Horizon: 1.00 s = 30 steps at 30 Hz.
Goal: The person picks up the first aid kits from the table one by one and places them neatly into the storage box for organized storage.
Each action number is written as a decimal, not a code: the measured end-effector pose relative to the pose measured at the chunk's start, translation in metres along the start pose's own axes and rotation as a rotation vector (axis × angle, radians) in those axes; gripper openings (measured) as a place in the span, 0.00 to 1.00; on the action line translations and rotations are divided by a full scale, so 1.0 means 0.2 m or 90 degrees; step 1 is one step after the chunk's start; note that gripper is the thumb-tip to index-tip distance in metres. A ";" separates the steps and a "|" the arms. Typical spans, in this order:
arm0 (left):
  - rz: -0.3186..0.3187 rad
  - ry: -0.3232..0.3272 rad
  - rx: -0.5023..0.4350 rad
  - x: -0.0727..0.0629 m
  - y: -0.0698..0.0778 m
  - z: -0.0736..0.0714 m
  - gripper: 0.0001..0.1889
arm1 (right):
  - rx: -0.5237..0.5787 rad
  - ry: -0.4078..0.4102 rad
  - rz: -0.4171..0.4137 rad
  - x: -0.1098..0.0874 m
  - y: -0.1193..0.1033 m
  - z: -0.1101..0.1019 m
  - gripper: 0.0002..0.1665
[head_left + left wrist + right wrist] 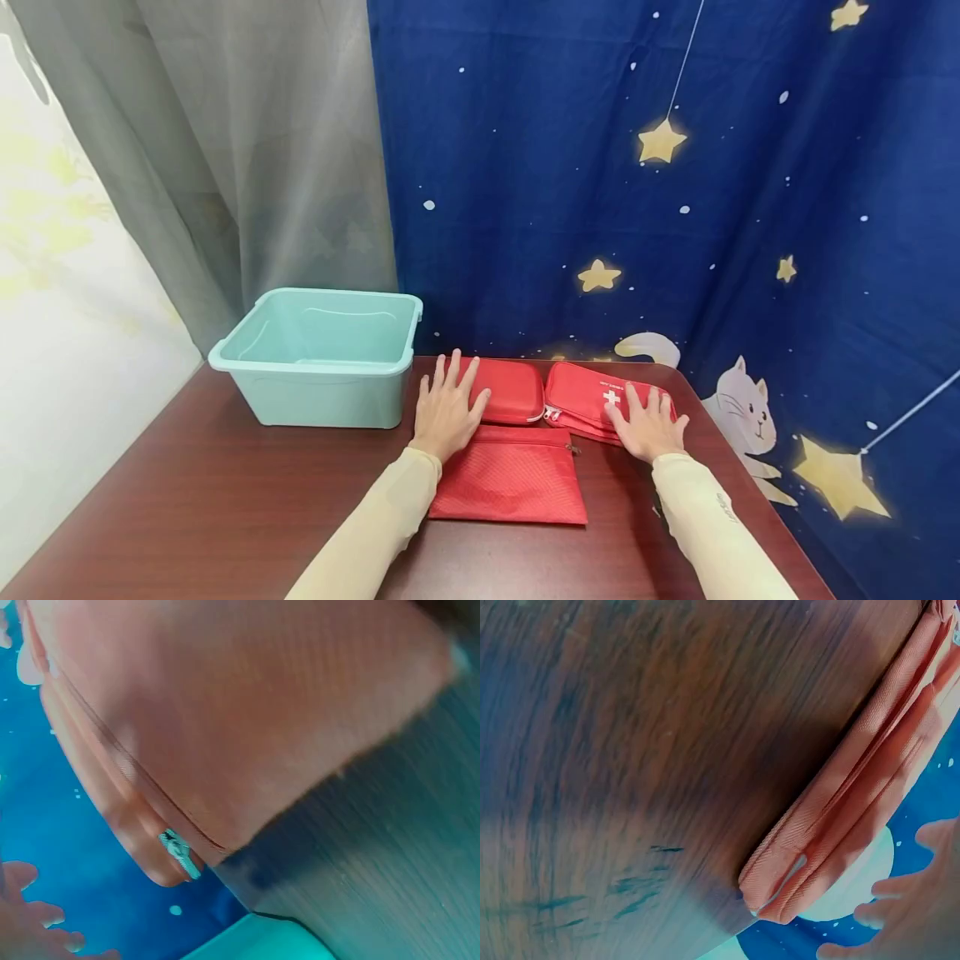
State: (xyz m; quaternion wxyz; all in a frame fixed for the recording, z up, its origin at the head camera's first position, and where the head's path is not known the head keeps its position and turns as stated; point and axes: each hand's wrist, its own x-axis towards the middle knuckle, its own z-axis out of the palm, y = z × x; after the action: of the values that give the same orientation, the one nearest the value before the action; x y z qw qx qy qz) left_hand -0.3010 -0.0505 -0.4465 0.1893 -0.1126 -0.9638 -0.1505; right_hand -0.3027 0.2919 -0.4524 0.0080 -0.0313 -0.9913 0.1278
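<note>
My left hand (446, 408), fingers spread, overlaps the left part of a red zipped case (512, 390) near the table's back edge. In the left wrist view, blue curtain shows between the fingers (43, 913) and the case's zipper side. To the right lies a red first-aid pouch (577, 390) with a white cross and zipper pulls at its left end. My right hand (648, 423) spreads its fingers over that pouch's right part. In the right wrist view, a gap separates the fingers (900, 887) from the pouch. A flat red zip pouch (513, 483) lies in front of the case.
A light teal plastic bin (322, 402) stands at the back left of the dark wooden table (187, 517). Behind the table hang a grey curtain (300, 167) and a blue star-patterned curtain (525, 167). The table's right edge runs just beyond the right hand.
</note>
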 end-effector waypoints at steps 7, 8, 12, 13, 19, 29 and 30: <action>0.026 0.045 -0.057 -0.04 0.02 -0.06 0.33 | 0.013 0.018 0.051 0.01 0.04 -0.01 0.50; 0.032 0.054 -0.063 -0.04 0.02 -0.06 0.33 | 0.013 0.017 0.057 0.01 0.05 -0.01 0.49; 0.057 0.093 -0.087 -0.05 0.03 -0.10 0.33 | 0.012 0.015 0.068 0.00 0.07 -0.01 0.49; 0.061 0.097 -0.093 -0.06 0.04 -0.11 0.33 | 0.014 0.016 0.069 0.00 0.07 -0.02 0.49; 0.092 0.146 -0.118 -0.07 0.06 -0.18 0.33 | 0.030 0.018 0.089 0.00 0.09 -0.03 0.49; 0.120 0.268 -0.167 -0.07 0.00 -0.26 0.31 | 0.008 -0.005 0.135 0.00 0.11 -0.03 0.54; 0.120 0.281 -0.171 -0.07 -0.01 -0.27 0.31 | 0.008 -0.008 0.138 0.00 0.11 -0.03 0.53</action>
State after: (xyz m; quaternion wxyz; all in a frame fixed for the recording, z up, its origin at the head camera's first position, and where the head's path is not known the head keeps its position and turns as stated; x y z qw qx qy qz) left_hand -0.2709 -0.0720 -0.4042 0.3910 -0.1905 -0.8559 -0.2798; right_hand -0.3014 0.3149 -0.4525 -0.0118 -0.1377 -0.9813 0.1342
